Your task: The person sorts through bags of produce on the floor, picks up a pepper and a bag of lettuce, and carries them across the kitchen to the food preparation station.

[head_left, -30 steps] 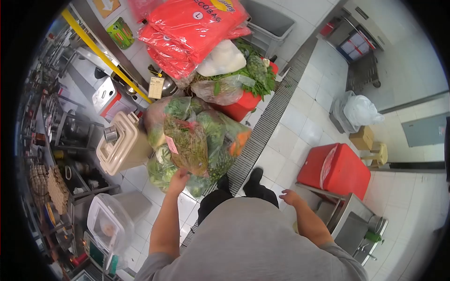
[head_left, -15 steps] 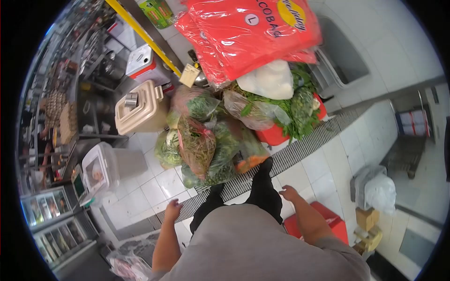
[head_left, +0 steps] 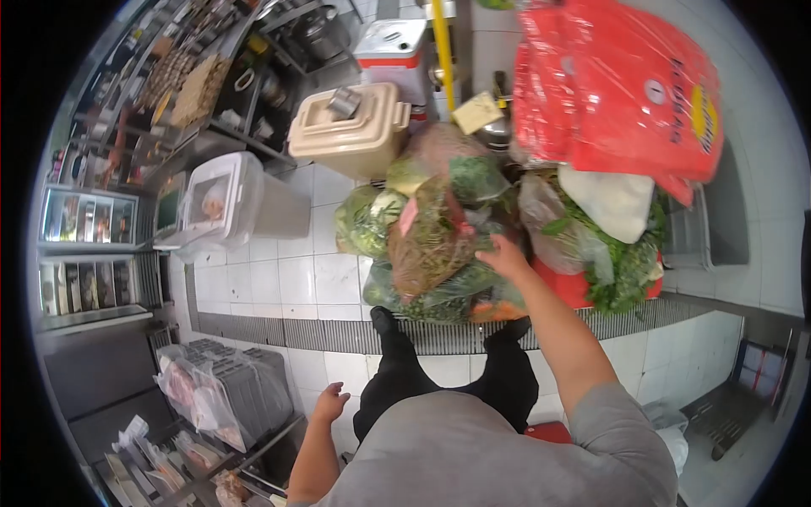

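My right hand (head_left: 505, 257) is stretched forward over the pile of bagged vegetables, fingers apart and nothing visible in them. Just left of it lies a clear plastic bag of brownish-green leafy vegetables (head_left: 429, 245) with a pink strip. I cannot tell whether my fingertips touch the pile. My left hand (head_left: 331, 403) hangs low beside my leg, open and away from the bags. Around the brownish bag are a bag with pale green heads (head_left: 372, 221), a bag of dark green vegetables (head_left: 414, 304) and a bag with orange vegetables (head_left: 497, 311).
Loose leafy greens (head_left: 621, 275) and a white bag (head_left: 606, 201) lie to the right, below red packaged eco bags (head_left: 625, 93). A beige lidded bin (head_left: 351, 139) and a clear bin (head_left: 279, 207) stand left. A floor grating (head_left: 448, 338) runs by my feet.
My right hand has moved forward from beside my leg to the bag pile. My left hand stays low. The view has turned left, so the pile sits further right.
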Demonstrator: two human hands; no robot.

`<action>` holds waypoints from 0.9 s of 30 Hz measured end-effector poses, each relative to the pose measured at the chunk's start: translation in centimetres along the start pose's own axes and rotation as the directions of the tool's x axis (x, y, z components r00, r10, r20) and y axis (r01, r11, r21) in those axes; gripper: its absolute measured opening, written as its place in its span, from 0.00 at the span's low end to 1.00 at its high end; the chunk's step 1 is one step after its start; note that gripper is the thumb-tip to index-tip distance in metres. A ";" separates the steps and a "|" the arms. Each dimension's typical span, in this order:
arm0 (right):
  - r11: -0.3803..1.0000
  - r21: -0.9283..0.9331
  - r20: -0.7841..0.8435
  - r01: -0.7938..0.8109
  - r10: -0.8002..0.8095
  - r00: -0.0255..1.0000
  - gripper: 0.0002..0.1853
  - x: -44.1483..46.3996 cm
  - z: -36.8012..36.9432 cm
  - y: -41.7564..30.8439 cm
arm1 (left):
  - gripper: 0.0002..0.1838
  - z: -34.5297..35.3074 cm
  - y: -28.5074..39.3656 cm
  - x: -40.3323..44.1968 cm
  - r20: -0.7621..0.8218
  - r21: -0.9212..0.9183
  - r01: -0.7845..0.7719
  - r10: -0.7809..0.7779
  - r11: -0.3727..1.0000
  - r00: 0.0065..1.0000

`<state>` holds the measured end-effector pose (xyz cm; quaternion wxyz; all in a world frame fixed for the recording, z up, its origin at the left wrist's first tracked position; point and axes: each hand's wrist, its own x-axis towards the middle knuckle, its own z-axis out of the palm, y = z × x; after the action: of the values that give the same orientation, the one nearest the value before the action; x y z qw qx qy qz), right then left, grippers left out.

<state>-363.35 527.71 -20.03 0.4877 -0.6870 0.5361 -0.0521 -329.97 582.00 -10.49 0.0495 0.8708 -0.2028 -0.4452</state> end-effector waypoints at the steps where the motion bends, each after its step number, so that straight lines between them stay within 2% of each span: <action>1: 0.998 0.008 -0.082 0.058 -0.057 0.995 0.55 1.5 1.8 -1.7 | 0.32 -0.7 -1.8 0.3 -0.003 -0.012 0.008 -0.008 1.000 1.000; 2: 0.998 -0.002 -0.073 0.064 -0.064 0.995 0.55 2.6 3.5 -3.3 | 0.31 -1.2 -4.3 0.4 0.010 -0.006 0.013 -0.013 1.000 1.000; 4: 0.961 0.275 -0.137 0.010 0.029 0.990 0.58 5.0 6.2 -6.9 | 0.31 -1.9 -7.8 1.8 0.020 -0.034 0.025 -0.024 0.999 0.999; 5: 0.966 0.256 -0.209 0.046 0.009 0.978 0.62 5.4 7.4 -8.5 | 0.31 -2.9 -9.5 1.5 0.032 -0.029 0.087 -0.086 0.996 0.996; 6: 0.999 0.034 -0.323 0.007 0.004 0.947 0.63 7.0 9.4 -8.2 | 0.31 -4.0 -11.1 1.0 0.046 -0.019 0.151 -0.150 0.988 0.988; 8: 0.969 0.246 -0.213 -0.032 0.087 0.973 0.61 8.2 12.1 -7.8 | 0.32 -6.0 -14.4 1.9 0.063 -0.034 0.169 -0.166 0.985 0.984; 9: 0.972 0.230 -0.200 -0.042 0.089 0.976 0.61 7.7 13.1 -8.9 | 0.32 -6.6 -16.9 2.3 0.046 -0.094 0.184 -0.181 0.978 0.982; 10: 0.992 0.002 -0.238 -0.130 0.127 0.963 0.56 6.7 13.8 -9.7 | 0.32 -6.9 -19.3 2.1 0.031 -0.149 0.202 -0.199 0.968 0.979; 11: 0.953 -0.221 -0.285 -0.209 0.141 0.948 0.51 6.1 14.5 -10.9 | 0.31 -8.2 -19.3 1.9 0.040 -0.155 0.244 -0.241 0.957 0.970; 15: 0.932 -0.269 -0.288 -0.244 0.164 0.944 0.48 5.5 17.6 -8.7 | 0.29 -8.7 -24.9 3.8 0.046 -0.265 0.265 -0.262 0.927 0.964; 17: 0.853 -0.471 -0.404 -0.225 0.018 0.915 0.40 4.4 18.5 -6.8 | 0.28 -8.5 -24.4 4.8 0.011 -0.445 0.251 -0.275 0.860 0.961; 19: 0.953 -0.158 -0.099 -0.258 0.245 0.964 0.29 2.7 17.5 -6.9 | 0.28 -8.3 -22.4 5.1 0.026 -0.483 0.244 -0.264 0.841 0.964; 21: 0.883 -0.013 0.037 -0.468 0.468 0.883 0.19 -0.5 18.1 -10.2 | 0.28 -7.4 -21.0 5.7 0.034 -0.519 0.227 -0.246 0.824 0.969; 23: 0.939 0.061 0.085 -0.337 0.332 0.939 0.18 -3.7 20.1 -11.2 | 0.28 -5.0 -21.3 6.0 0.007 -0.527 0.150 -0.172 0.837 0.985; 24: 0.941 0.062 0.072 -0.334 0.329 0.941 0.18 -4.5 22.3 -9.1 | 0.28 -4.6 -20.6 5.7 0.007 -0.529 0.138 -0.159 0.837 0.987; 26: 0.984 0.049 0.149 -0.169 0.160 0.976 0.15 -4.1 28.3 -3.1 | 0.28 -4.3 -19.1 4.5 0.034 -0.538 0.153 -0.160 0.829 0.986; 27: 0.997 0.045 0.201 -0.056 0.045 0.979 0.11 -6.2 27.4 -13.6 | 0.28 -4.2 -19.3 4.3 0.034 -0.534 0.144 -0.149 0.833 0.988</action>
<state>-340.31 548.71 -21.58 0.5575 -0.6623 0.5002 0.0160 -318.47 597.53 -16.37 0.2566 0.8374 -0.0033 -0.4826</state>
